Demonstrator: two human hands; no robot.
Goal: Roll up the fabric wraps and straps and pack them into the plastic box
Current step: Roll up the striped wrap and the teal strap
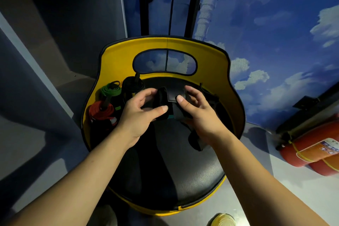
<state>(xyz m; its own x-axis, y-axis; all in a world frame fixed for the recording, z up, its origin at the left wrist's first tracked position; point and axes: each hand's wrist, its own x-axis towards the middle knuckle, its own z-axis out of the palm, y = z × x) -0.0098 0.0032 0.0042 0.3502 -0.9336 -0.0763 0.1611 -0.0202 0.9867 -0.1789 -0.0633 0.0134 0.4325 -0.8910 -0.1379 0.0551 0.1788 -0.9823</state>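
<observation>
Black fabric strap point(166, 103) is held over the chair seat point(183, 180), left hand point(139, 113) and right hand point(198, 113) each pinching it. Rolling appears under way; finished rolls point(108, 102) sit far left. Next: tighten the roll. No plastic box is visible.

Dim room, low light. Yellow chair point(117, 60) with a curved backrest, oval handle cutout and black padded seat point(183, 176) sits centre. Far right wall is a blue sky mural with white clouds point(275, 24). Two black vertical posts point(194, 2) stand behind the chair. Left side has grey shelving or cabinet panels point(55, 24) in shadow. Pale grey floor point(266, 180). Two red fire extinguishers point(311, 152) lie against the wall at right, bound with a yellow strap
</observation>
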